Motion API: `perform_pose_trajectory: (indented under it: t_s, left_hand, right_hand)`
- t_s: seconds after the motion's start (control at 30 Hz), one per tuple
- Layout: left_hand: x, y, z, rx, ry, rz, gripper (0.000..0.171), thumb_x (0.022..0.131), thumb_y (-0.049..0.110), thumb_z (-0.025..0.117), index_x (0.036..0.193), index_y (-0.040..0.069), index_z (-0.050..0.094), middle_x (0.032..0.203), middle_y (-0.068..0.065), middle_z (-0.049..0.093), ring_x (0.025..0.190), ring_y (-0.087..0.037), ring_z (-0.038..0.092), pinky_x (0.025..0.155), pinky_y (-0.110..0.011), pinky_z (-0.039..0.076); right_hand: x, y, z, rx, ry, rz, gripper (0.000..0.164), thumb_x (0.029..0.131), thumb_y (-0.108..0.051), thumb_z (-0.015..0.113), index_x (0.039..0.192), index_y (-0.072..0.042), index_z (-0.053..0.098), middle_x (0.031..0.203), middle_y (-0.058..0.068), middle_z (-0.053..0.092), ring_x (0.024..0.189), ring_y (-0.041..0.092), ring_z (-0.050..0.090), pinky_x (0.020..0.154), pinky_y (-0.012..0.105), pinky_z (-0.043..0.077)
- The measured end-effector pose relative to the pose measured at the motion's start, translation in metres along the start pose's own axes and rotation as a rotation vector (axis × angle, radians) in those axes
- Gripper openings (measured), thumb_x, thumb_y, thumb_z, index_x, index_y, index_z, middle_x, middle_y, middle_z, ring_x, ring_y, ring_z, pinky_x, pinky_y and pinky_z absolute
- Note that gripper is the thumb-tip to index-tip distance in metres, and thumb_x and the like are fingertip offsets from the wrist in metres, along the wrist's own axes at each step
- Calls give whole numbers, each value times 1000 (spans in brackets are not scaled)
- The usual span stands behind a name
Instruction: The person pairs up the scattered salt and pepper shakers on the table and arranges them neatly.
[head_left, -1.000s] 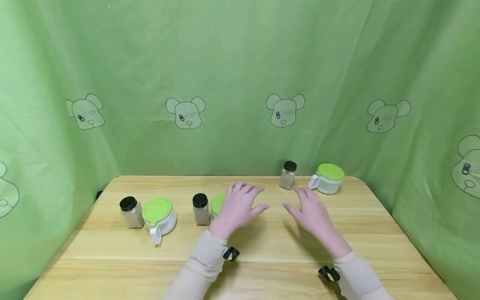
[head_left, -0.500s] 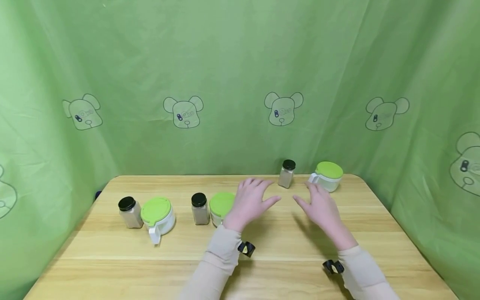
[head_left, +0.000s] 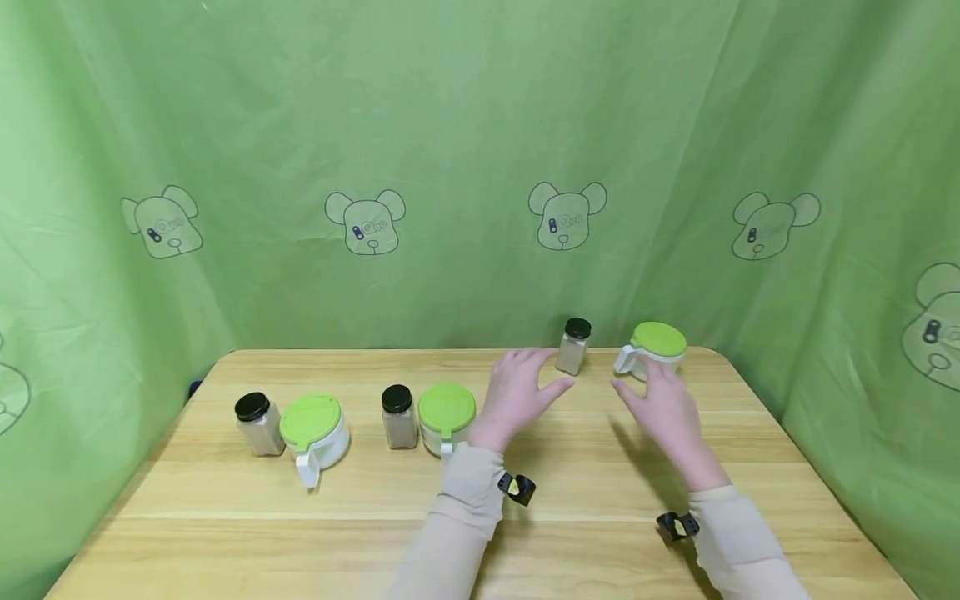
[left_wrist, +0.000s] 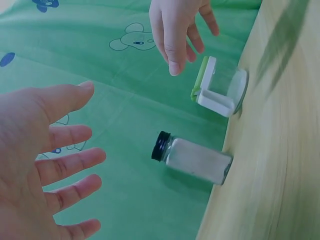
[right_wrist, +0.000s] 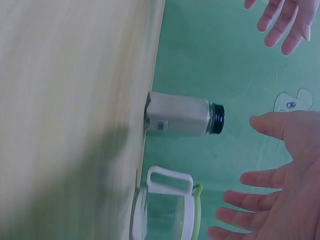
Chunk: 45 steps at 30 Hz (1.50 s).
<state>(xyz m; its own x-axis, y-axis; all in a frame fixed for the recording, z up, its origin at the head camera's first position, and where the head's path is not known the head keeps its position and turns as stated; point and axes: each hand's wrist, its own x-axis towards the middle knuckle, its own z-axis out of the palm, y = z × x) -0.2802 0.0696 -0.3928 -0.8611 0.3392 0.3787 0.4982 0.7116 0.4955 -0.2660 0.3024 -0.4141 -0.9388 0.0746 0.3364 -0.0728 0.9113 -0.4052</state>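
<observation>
My left hand (head_left: pixel 516 397) hovers over the table with fingers spread, holding nothing, just short of a black-lidded glass jar (head_left: pixel 572 348) at the back edge. My right hand (head_left: pixel 664 417), also empty and spread, hangs in front of a clear pot with a green lid (head_left: pixel 660 338) and a white handle, partly covering it in the head view. In the left wrist view the jar (left_wrist: pixel 198 160) stands upright with pale contents, apart from the fingers. The right wrist view shows a small label on the jar (right_wrist: pixel 178 114) and the pot's white handle (right_wrist: pixel 171 181) turned towards it.
On the left of the wooden table (head_left: pixel 337 550) stand a black-lidded jar (head_left: pixel 262 429) and a green-lidded pot (head_left: pixel 313 427) side by side. Another jar (head_left: pixel 400 421) and green-lidded pot (head_left: pixel 447 412) stand mid-table, near my left forearm. A green curtain (head_left: pixel 465 292) rises behind the table.
Both hands have moved to the right and slightly forward, nearer the back jar and pot. The middle pot, partly covered before by my left hand, is now mostly uncovered. The containers have stayed put.
</observation>
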Motion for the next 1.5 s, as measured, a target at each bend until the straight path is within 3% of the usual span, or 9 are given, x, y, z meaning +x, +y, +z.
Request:
perform_pose_trajectory:
  t_s: [0.27,0.47,0.87,1.3,1.5]
  left_hand:
    - [8,5,20,-92,17,-20,53,92,48,61,138,22,54,140,1,58,132,-22,49,112,-44,37]
    - [15,3,27,-140,57,-51,53,93,48,60,137,19,55,139,-1,59,130,-23,51,110,-43,39]
    - [33,-5,43,-158,139,-86,53,90,45,65,135,18,56,135,-2,61,123,-22,54,104,-40,44]
    - [56,-13,61,-102,150,-143,60,87,52,65,137,20,54,136,0,60,121,-22,55,101,-39,45]
    - [64,-13,70,-116,137,-194,65,86,53,66,139,19,52,138,0,59,122,-22,53,102,-40,44]
  right_hand:
    - [3,17,-3,13,16,37,68,95,-42,58,139,7,41,130,37,49,112,56,49,86,70,43]
    - [8,26,-5,14,27,77,74,96,-45,55,140,12,36,132,41,44,115,57,45,91,71,40]
    - [19,42,-7,19,50,145,78,94,-46,57,135,17,37,130,44,41,117,59,39,93,71,37]
    - [49,49,14,236,46,374,106,88,-52,64,154,3,1,154,38,9,140,56,13,109,71,22]
    - [60,49,23,242,15,469,121,82,-64,64,154,-3,-12,158,34,-3,143,55,9,109,71,23]
